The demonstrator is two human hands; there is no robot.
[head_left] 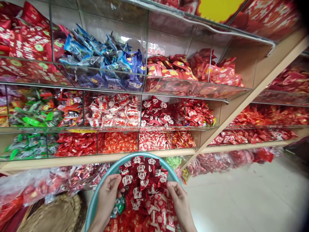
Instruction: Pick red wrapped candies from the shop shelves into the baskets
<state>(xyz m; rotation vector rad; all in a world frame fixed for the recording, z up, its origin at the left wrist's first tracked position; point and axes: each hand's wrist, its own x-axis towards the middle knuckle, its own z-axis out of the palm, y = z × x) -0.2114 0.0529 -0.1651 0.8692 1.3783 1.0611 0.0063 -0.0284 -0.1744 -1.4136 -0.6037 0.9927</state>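
A teal plastic basin (pixel 95 197) below the shelves holds many wrapped candies. Dark red candy packets with white print (pixel 141 175) are heaped at its far side. My left hand (pixel 109 195) is inside the left rim, fingers curled and closed at the edge of a dark red packet (pixel 126 180). At the right, my right hand (pixel 180 201) has its thumb and fingers pinched together at another dark red packet (pixel 163 176). A green-wrapped candy (pixel 118 206) lies beside my left fingers. Nearer me are red-and-white candies (pixel 158 212) and bright red ones (pixel 135 220).
Shelves with clear dividers hold blue packets (pixel 96 51), matching dark red packets (pixel 158 112) and other red candies (pixel 120 141). A wooden post (pixel 241 103) slants at the right. Bagged goods (pixel 217 164) line the shelf base. A woven basket (pixel 53 214) stands at lower left.
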